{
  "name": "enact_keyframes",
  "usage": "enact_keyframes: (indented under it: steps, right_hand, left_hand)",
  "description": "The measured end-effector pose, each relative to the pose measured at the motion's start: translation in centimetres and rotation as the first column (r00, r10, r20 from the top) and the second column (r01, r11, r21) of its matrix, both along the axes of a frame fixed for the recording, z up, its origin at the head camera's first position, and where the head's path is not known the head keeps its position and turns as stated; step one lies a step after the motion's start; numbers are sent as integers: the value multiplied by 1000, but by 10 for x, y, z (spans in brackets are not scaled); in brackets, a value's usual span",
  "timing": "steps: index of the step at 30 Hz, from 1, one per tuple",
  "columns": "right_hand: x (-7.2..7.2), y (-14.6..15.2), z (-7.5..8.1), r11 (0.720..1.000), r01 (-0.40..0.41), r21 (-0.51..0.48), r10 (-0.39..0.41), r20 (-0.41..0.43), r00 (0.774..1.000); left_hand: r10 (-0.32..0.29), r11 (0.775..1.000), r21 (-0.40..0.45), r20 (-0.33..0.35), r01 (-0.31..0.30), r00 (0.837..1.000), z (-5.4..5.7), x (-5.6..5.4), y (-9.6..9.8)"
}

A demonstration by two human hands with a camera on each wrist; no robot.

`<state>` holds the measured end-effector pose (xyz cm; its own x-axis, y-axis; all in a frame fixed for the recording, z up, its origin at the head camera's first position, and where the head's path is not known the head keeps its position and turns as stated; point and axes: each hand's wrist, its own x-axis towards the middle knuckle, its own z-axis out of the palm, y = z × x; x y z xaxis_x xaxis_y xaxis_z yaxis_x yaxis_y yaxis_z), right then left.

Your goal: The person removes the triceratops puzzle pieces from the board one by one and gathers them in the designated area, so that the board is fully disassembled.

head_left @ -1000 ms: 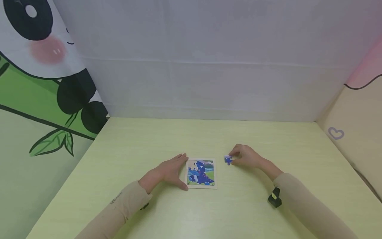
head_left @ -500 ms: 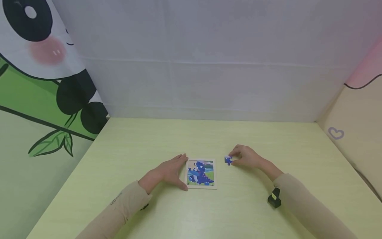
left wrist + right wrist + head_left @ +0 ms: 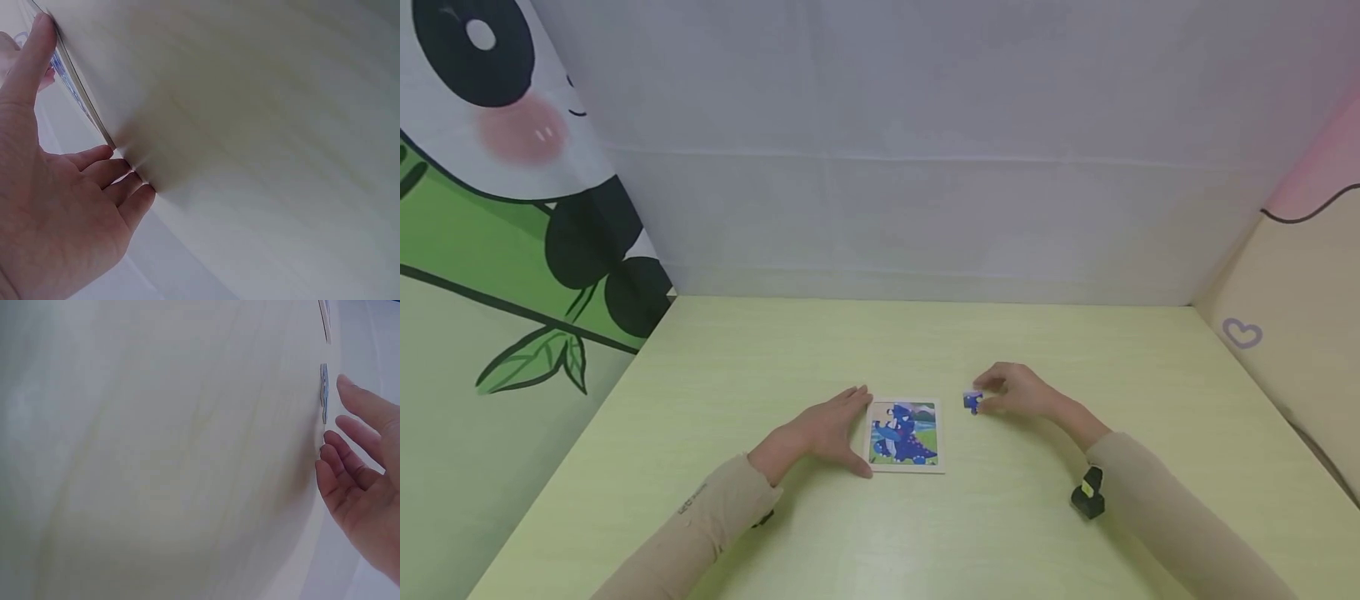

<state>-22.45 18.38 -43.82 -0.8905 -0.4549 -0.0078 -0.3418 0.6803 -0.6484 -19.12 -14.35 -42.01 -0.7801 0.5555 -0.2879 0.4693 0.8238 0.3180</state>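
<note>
A square jigsaw puzzle (image 3: 917, 469) with a pale frame and a blue dinosaur picture lies flat on the table. The upper left of its picture shows a pale bare patch. My left hand (image 3: 822, 432) rests along the puzzle's left edge, thumb at the near corner and fingers at the far one, as the left wrist view also shows. To the puzzle's right, a loose blue puzzle piece (image 3: 972, 402) lies on the tabletop. Beside this piece is my right hand (image 3: 1017, 392). In the right wrist view, its loosely bent fingers and thumb (image 3: 353, 397) stand apart from the piece.
The pale yellow table (image 3: 917, 542) meets a white cloth backdrop (image 3: 925, 217) at the rear. A panda-and-bamboo print (image 3: 512, 208) covers the left side, and a beige and pink panel (image 3: 1300, 300) the right. A small black device (image 3: 1087, 493) sits at the right wrist.
</note>
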Motion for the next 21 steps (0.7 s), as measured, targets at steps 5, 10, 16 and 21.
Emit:
enact_keyframes:
  steps: [5,10,16,21]
  right_hand:
    - [-1,-9,3,1000,6,-26,-7,-27,1000]
    - [0,-30,10,998,-39,-49,37,-39,999]
    - [1,-60,10,995,-90,-44,90,-3,996]
    - [1,-81,4,993,-112,-35,113,26,993]
  left_hand:
    - [5,1000,-5,6,-5,1000,0,-1,0]
    - [7,1000,-13,3,-7,1000,-2,-1,0]
    - [11,1000,-3,4,-11,1000,-3,-2,-1]
    - [14,1000,0,12,-14,1000,-5,-4,-1]
